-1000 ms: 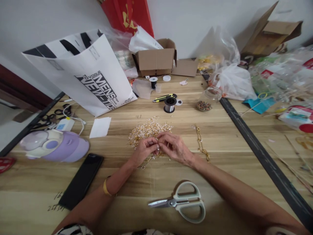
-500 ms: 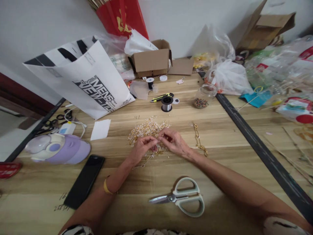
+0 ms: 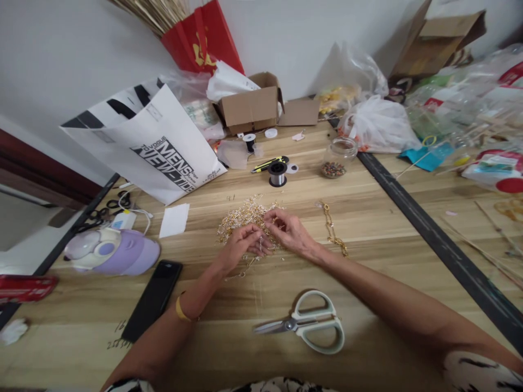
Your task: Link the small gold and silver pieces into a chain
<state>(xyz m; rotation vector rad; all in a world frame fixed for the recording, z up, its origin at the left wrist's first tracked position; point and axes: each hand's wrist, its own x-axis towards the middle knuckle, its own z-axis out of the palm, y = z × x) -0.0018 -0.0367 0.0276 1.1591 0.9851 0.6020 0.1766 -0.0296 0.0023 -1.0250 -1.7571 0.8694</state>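
1. Now a small silvery strand (image 3: 260,243) is seen hanging from the left hand (image 3: 241,243), just in front of the bead pile (image 3: 245,212).
2. The fingertips of both hands, brought together half a second ago, are now parted by a small gap.
3. The strand is pinched by the left thumb and forefinger.
4. The right hand (image 3: 293,235) is held partly curled; whether anything is gripped by it cannot be told.
5. Farther out, a gold chain (image 3: 338,243) is laid to the right, and scissors (image 3: 297,322) are placed nearer the body.
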